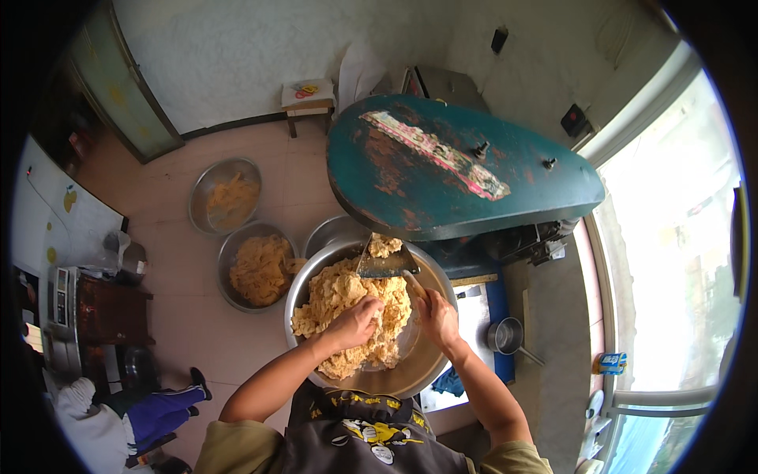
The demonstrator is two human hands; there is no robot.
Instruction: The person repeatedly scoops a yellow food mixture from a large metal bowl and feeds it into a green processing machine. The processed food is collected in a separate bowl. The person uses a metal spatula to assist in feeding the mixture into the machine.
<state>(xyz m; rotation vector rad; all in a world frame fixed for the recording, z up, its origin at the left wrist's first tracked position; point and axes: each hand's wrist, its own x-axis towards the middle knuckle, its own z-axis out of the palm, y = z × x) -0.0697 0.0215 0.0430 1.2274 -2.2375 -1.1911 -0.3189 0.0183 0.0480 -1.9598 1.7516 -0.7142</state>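
In front of me a large steel bowl (435, 367) holds a heap of crumbly yellowish dough (340, 290). My left hand (357, 323) is on the heap with its fingers curled in; whether dough is pinched in them cannot be made out. In my right hand (437, 317) is the wooden handle of a flat metal scoop (388, 266), over the bowl's far rim. A lump of dough (384, 245) rests on the scoop's blade, just below the edge of a green-painted machine cover (462, 166).
Two steel bowls of orange-yellow dough or strips (260, 269) (234, 204) stand on the floor at left, beside another steel bowl (331, 234). A steel saucepan (505, 336) lies at right. A small stool (308, 106) stands by the wall. Another person (160, 415) is at lower left.
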